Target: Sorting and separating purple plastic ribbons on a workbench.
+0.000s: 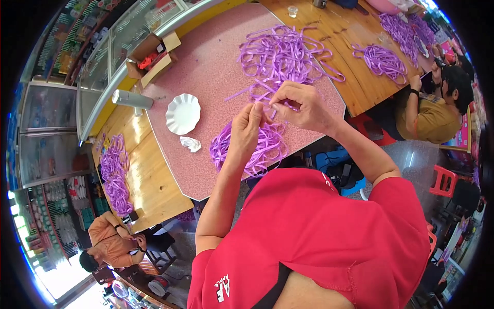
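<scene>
Above the near part of the pink speckled table (216, 51), my left hand (247, 127) and my right hand (303, 107) are close together, fingertips pinched. A narrow purple ribbon (273, 111) shows between them; my fingers hide most of the gripped part. Below my hands, a loose heap of purple ribbons (267, 147) lies near the table edge, partly behind my left hand and wrist. Beyond my hands spreads a larger tangled pile of purple ribbons (278, 51), its near strands reaching toward my fingers.
Left of my hands are a white scalloped dish (183, 114), crumpled white paper (191, 144), a grey cylinder (133, 99) and an open cardboard box (154, 59). More purple ribbons (114, 175) cover the left wooden table. One person (116, 237) sits at left, another (432, 110) at right.
</scene>
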Tool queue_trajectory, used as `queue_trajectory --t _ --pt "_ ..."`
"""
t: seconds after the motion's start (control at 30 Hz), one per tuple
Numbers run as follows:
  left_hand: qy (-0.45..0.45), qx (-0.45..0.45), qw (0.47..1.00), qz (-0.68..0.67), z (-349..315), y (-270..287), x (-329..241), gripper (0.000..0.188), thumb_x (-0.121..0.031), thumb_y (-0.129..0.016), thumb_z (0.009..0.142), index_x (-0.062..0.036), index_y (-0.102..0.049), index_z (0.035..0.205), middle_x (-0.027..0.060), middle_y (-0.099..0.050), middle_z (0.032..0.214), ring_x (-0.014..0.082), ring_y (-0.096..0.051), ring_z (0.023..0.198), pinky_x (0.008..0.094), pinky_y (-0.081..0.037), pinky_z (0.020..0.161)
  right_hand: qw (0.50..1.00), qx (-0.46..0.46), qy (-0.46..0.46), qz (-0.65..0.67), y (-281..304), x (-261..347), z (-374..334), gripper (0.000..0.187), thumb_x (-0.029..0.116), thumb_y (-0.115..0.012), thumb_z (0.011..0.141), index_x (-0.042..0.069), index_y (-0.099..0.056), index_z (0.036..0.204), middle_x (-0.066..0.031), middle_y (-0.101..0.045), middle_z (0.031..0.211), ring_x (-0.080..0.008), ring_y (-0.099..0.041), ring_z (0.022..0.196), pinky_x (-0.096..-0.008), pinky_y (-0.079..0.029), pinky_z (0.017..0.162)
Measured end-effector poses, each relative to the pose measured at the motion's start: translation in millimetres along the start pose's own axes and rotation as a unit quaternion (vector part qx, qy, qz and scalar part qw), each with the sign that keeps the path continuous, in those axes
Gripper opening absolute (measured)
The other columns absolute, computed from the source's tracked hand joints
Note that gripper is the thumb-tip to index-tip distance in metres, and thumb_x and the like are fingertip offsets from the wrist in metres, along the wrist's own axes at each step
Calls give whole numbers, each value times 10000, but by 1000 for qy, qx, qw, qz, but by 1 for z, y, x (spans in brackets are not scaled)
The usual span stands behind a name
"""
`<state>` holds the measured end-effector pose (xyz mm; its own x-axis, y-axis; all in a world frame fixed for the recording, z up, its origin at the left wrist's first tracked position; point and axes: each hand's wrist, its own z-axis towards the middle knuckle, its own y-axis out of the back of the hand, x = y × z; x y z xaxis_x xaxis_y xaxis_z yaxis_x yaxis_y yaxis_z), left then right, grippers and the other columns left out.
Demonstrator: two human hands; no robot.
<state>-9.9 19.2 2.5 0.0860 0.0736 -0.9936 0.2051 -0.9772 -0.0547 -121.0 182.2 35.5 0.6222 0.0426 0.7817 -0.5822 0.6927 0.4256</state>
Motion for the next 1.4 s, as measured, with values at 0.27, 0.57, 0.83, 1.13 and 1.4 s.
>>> queue_trajectory --t 0.27,0.57,0.83,1.13,1.4 --pt "-135 -135 979 65 0 -11 -13 396 -350 -431 1060 -22 -578 894 26 -589 831 88 -503 780 250 -418 711 1000 0 -12 -6 -7 -1 2 57 1 -682 858 -11 -662 910 -70 -626 833 -184 -609 719 -298 -479 632" --pt "-78 -44 996 20 -3 -13 -7 339 -295 -429 1065 -25 -561 909 36 -570 805 94 -478 722 246 -408 686 999 -38 -21 30 -9 1 -1 107 28 -711 830 -4 -683 928 -87 -643 832 -214 -622 750 -327 -493 649" --pt "-94 -83 992 -14 -7 -8 -15 302 -279 -462 1055 -27 -569 928 25 -550 830 89 -490 835 252 -422 705 998 -3 37 -48 -4 3 -2 107 21 -744 804 19 -690 896 -84 -623 814 -220 -626 707 -318 -492 609" --pt "-55 -37 995 79 -4 -10 -15 375 -321 -447 1058 -6 -571 898 18 -536 784 120 -484 723 270 -418 661 982 -41 150 -110 -5 1 2 130 34 -754 789 20 -682 896 -84 -614 795 -232 -624 663 -330 -492 564" --pt "-139 -35 977 155 -8 -5 -15 185 -187 -516 1029 -8 -552 995 42 -533 837 108 -465 753 279 -418 677 998 -15 47 -43 -5 5 -1 119 49 -726 824 18 -695 935 -101 -606 812 -240 -620 719 -342 -496 623"
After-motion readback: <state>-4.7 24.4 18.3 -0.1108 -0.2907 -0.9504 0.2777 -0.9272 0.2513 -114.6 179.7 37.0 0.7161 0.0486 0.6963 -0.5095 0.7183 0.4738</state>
